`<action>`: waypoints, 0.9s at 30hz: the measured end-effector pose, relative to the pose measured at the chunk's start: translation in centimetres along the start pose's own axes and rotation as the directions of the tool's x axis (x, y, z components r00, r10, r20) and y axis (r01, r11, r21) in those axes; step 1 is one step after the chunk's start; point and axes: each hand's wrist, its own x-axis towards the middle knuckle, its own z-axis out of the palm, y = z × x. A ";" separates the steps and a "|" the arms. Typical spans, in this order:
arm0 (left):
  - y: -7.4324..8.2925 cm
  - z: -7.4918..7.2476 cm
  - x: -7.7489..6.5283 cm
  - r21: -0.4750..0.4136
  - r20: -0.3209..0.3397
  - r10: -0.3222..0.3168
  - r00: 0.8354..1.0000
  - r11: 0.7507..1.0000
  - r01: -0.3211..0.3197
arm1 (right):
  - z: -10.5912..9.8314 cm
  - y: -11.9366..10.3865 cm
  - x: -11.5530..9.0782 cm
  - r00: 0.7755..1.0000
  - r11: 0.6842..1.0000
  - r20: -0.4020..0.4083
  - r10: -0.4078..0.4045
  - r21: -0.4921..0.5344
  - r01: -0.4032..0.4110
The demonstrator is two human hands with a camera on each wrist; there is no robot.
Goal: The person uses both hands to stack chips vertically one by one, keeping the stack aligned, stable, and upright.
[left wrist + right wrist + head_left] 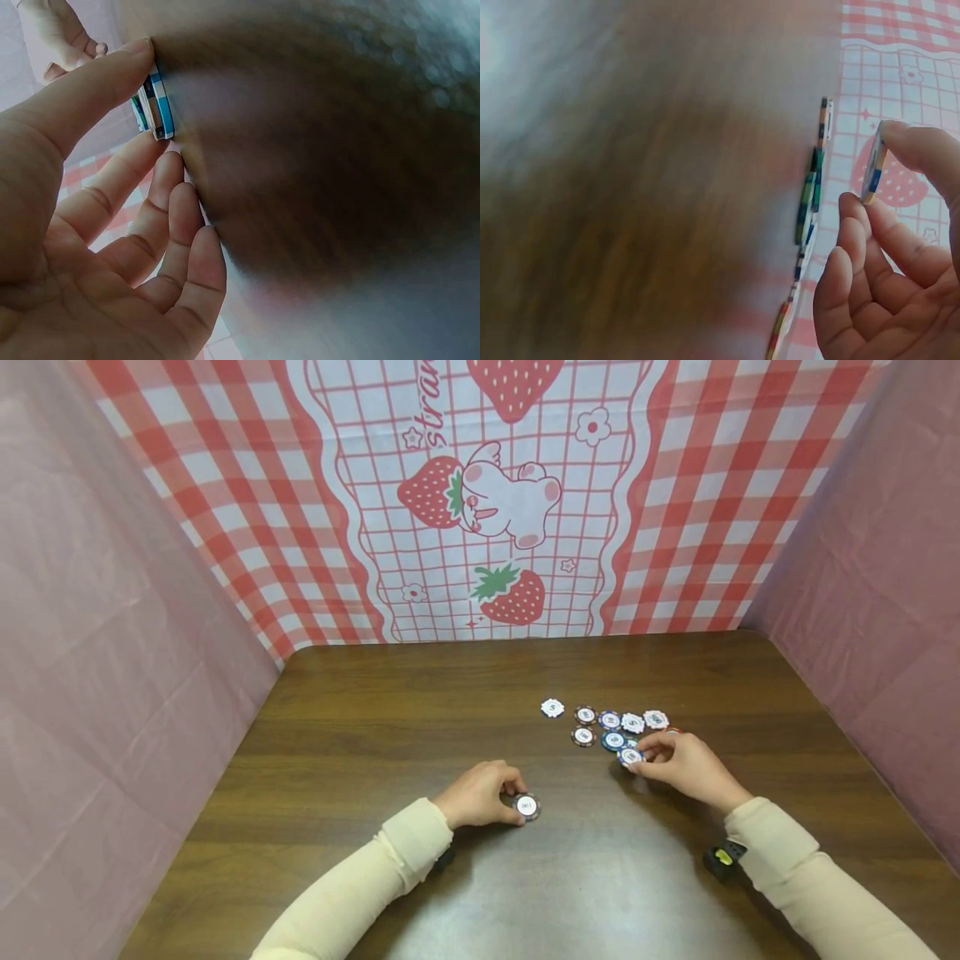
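The left hand (480, 795) pinches a small stack of chips (527, 806) between thumb and fingers, nearer the person than the chip cluster (610, 720), to its left and well apart from it. The right hand (692, 767) pinches a single blue-marked chip (631, 757) at the cluster's near edge, lifted off the surface (375, 710). Just left of the cluster lies a white chip (552, 708); beyond the cluster hangs a strawberry-print cloth (517, 597).
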 end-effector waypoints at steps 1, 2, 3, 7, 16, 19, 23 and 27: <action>0.0 0.0 0.0 0.001 0.000 0.001 1.000 1.000 -0.001 | 0.1 -0.1 0.1 1.000 1.000 -0.003 0.003 0.001 -0.003; 0.0 0.0 0.0 0.003 -0.001 0.002 1.000 1.000 -0.002 | 0.1 -0.3 0.1 1.000 1.000 -0.003 0.005 0.006 -0.005; 0.0 0.0 0.0 0.004 -0.001 0.003 1.000 1.000 -0.003 | 0.2 -0.4 0.2 1.000 1.000 -0.006 0.006 0.012 -0.006; 0.0 0.0 0.0 0.006 -0.001 0.002 1.000 1.000 -0.002 | 0.6 -1.1 0.4 1.000 0.998 -0.022 -0.014 0.059 0.015; 0.2 0.0 -0.1 0.003 0.002 -0.005 1.000 1.000 0.005 | 1.8 -2.8 1.0 0.996 0.984 -0.063 -0.071 0.162 0.080; 0.2 0.0 -0.1 0.008 0.000 -0.004 1.000 1.000 0.004 | 2.2 -3.3 1.2 0.995 0.975 -0.065 -0.077 0.205 0.089; 0.1 0.1 -0.1 0.016 -0.005 -0.001 1.000 1.000 0.001 | 2.8 -4.1 1.6 0.994 0.955 -0.063 -0.089 0.277 0.103; 0.1 0.1 -0.1 0.007 -0.001 -0.006 1.000 1.000 0.006 | 3.3 -4.8 1.7 0.993 0.946 -0.057 -0.106 0.302 0.119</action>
